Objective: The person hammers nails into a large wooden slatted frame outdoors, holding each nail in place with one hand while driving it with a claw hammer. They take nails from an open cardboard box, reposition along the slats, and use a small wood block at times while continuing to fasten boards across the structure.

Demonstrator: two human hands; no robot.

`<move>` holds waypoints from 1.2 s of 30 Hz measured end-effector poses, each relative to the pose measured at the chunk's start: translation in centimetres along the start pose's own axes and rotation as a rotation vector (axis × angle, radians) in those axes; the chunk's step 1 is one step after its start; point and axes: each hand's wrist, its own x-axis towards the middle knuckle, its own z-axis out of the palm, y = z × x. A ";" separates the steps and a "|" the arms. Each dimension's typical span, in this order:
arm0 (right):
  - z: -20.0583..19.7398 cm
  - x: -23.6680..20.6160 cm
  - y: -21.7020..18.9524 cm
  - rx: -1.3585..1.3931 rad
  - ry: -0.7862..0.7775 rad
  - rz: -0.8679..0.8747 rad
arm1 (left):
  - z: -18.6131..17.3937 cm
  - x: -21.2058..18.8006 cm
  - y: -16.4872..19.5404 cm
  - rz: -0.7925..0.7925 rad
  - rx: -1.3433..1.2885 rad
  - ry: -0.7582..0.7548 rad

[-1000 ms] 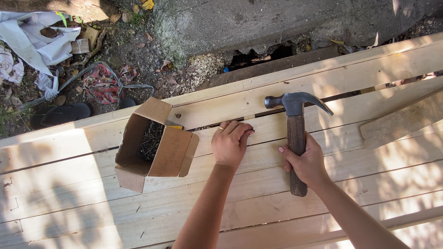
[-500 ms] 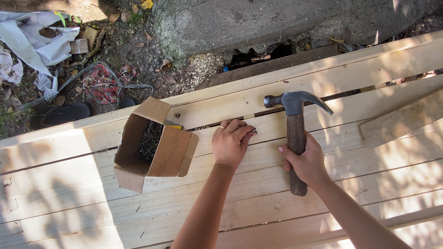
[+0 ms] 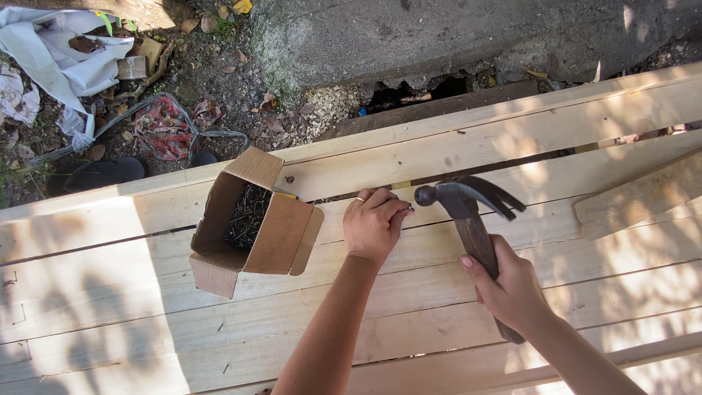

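While the left hand (image 3: 374, 223) pinches what seems a small nail at its fingertips on the plank bench (image 3: 110, 307), the hammer (image 3: 472, 234), clenched in the right hand (image 3: 512, 289), lies just right, handle toward the person.

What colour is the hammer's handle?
Dark brown wood; the hammer, in the right hand, shows in the head view.

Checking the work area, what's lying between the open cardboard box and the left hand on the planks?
Nothing: the head view shows only bare plank between the cardboard box and the left hand, with the box's open flap nearest that hand.
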 end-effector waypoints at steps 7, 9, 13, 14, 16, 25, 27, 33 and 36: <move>0.6 -1.7 -0.7 -0.348 0.107 -0.276 | 0.1 0.0 -0.2 -0.028 0.024 -0.021; 0.8 -1.5 -1.0 -0.421 0.077 -0.222 | 0.2 0.1 -0.1 -0.023 0.020 -0.012; -0.1 -2.0 -1.4 -0.357 0.193 -0.299 | 0.1 0.3 -0.1 -0.033 -0.018 0.004; -0.3 -2.2 -1.5 -0.309 0.216 -0.330 | 0.0 0.3 -0.1 -0.041 -0.026 0.002; -0.3 -2.5 -1.6 -0.248 0.244 -0.391 | -0.4 0.3 0.0 -0.116 -0.098 -0.025; 0.6 -1.7 -1.3 -0.324 0.174 -0.297 | -0.8 -0.1 -1.5 -0.179 -0.361 -0.018; 0.3 -2.0 -1.2 -0.197 0.301 -0.525 | -0.3 -0.5 -1.9 -0.185 -0.380 -0.015; 0.6 -0.2 -2.3 -0.392 0.080 -0.191 | -0.1 -0.3 -2.0 -0.231 -0.388 -0.044; 0.1 0.2 -2.2 -0.330 0.186 -0.291 | -1.8 0.9 -0.5 -0.238 -0.395 -0.060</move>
